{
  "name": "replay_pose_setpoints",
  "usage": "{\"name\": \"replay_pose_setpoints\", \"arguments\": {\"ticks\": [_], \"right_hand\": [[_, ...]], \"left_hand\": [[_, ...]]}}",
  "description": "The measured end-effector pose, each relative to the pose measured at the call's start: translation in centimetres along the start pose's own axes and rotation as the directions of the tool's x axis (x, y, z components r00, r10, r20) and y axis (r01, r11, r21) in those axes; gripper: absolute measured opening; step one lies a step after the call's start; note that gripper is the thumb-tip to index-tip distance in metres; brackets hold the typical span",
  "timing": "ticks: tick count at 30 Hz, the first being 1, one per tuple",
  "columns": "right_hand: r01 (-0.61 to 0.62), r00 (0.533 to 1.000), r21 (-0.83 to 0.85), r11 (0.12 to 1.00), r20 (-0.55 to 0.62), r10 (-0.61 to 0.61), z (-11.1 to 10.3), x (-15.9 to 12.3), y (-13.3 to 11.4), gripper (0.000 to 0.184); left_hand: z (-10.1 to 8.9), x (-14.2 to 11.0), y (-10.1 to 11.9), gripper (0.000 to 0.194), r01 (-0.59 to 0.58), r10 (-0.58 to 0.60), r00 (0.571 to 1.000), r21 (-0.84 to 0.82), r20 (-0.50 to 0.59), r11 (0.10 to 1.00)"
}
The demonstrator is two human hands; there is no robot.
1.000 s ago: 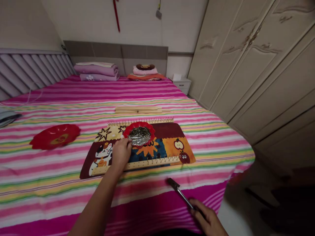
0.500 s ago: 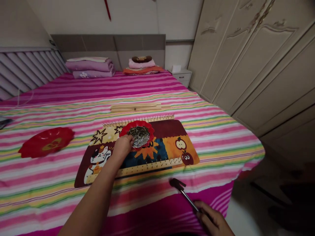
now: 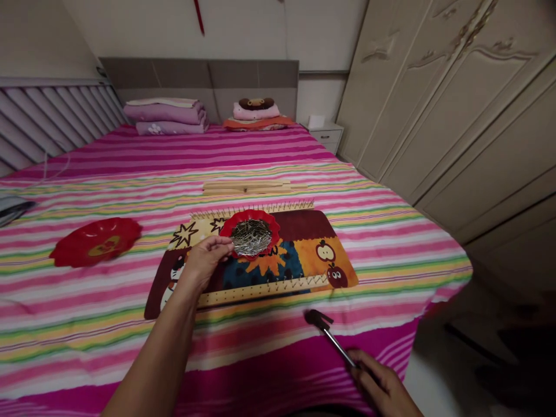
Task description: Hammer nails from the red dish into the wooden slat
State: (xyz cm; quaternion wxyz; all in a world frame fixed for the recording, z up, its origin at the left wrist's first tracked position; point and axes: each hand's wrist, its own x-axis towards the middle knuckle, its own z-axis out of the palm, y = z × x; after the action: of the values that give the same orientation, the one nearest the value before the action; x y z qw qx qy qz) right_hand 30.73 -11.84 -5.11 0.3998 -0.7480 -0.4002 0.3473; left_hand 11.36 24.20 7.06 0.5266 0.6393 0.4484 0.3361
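Note:
My left hand point(image 3: 208, 258) is at the left rim of a red scalloped bowl point(image 3: 273, 236), with thumb and fingers pinched together. Whatever it may hold is too small to make out. Loose metal nails point(image 3: 252, 236) fill the bowl, which sits on a patterned mat point(image 3: 302, 229). Along the mat's near edge lies a wooden strip point(image 3: 243, 295) with rows of holes; nails stand in its right part. Another strip point(image 3: 260, 208), behind the bowl, bristles with upright nails. My right hand point(image 3: 382, 382) grips the handle of a claw hammer point(image 3: 336, 343), its dark head over the bed's near part.
A second red dish point(image 3: 95, 240) lies to the left on the striped bedspread point(image 3: 382, 231). Bare wooden strips point(image 3: 245, 187) lie behind the mat. Folded bedding point(image 3: 167, 116) is stacked by the headboard. A wardrobe point(image 3: 434, 104) stands at the right.
My left hand has drawn back slightly left from the nails to the bowl's rim. The view has shifted a little. My right hand still holds the hammer in much the same place.

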Motion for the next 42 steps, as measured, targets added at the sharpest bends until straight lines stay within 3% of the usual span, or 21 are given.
{"name": "replay_pose_setpoints", "arguments": {"ticks": [1, 3, 6, 7, 9, 12, 16, 20, 27, 30, 34, 42], "right_hand": [[-0.007, 1.000, -0.001, 1.000, 0.005, 0.007, 0.0, 0.0, 0.0, 0.027], [-0.017, 1.000, -0.004, 1.000, 0.007, 0.017, 0.1, 0.1, -0.2, 0.028], [-0.023, 1.000, -0.007, 1.000, 0.007, 0.023, 0.1, 0.3, -0.7, 0.029], [-0.024, 1.000, -0.009, 1.000, 0.008, 0.024, 0.1, 0.3, -0.9, 0.029], [-0.030, 0.999, -0.023, 0.999, 0.012, 0.030, 0.2, 0.3, -1.3, 0.030], [-0.032, 0.999, -0.050, 0.998, 0.009, 0.032, 0.2, 0.2, -1.8, 0.030], [-0.005, 1.000, -0.055, 0.998, -0.009, 0.005, 0.1, 0.2, -2.0, 0.029], [-0.004, 1.000, -0.061, 0.998, -0.002, 0.004, 0.0, 0.3, -1.9, 0.029], [-0.009, 1.000, -0.023, 1.000, -0.005, 0.009, 0.1, 0.2, -1.8, 0.022], [-0.017, 1.000, -0.013, 1.000, -0.008, 0.017, 0.1, 0.1, -2.0, 0.021], [-0.008, 1.000, -0.010, 1.000, -0.018, 0.008, 0.2, 0.1, -1.8, 0.022], [-0.042, 0.999, -0.058, 0.997, -0.021, 0.041, 0.2, 0.2, -2.2, 0.024]], "left_hand": [[-0.4, -0.4, 0.1, 0.038, -0.018, 0.019, 1.000, 0.070, -0.014, 0.997], [-1.3, -0.9, 0.4, 0.021, -0.036, 0.044, 0.999, 0.360, -0.014, 0.932], [-2.0, -1.3, 0.8, 0.008, -0.050, 0.006, 0.998, 0.802, 0.057, 0.595], [-2.0, -1.4, 0.9, 0.010, -0.067, -0.012, 0.996, 0.866, 0.084, 0.496], [-1.5, -1.3, 0.6, 0.012, -0.105, -0.021, 0.992, 0.904, 0.125, 0.415], [-0.6, -1.3, -0.5, 0.015, -0.105, 0.016, 0.994, 0.871, 0.111, 0.481], [0.2, -1.8, -2.3, 0.019, -0.048, 0.082, 0.997, 0.722, -0.011, 0.691], [0.3, -2.5, -3.4, 0.016, 0.004, 0.043, 0.997, 0.567, -0.069, 0.824], [0.1, -3.4, -3.9, 0.014, 0.027, 0.030, 0.993, 0.461, -0.115, 0.887], [1.0, -4.9, -3.9, 0.026, 0.051, -0.027, 0.994, 0.233, -0.105, 0.971], [2.9, -6.7, -4.3, 0.036, 0.120, -0.119, 0.992, 0.020, -0.028, 0.993], [4.5, -6.8, -4.9, 0.031, 0.062, -0.064, 0.998, 0.126, 0.007, 0.990]]}}
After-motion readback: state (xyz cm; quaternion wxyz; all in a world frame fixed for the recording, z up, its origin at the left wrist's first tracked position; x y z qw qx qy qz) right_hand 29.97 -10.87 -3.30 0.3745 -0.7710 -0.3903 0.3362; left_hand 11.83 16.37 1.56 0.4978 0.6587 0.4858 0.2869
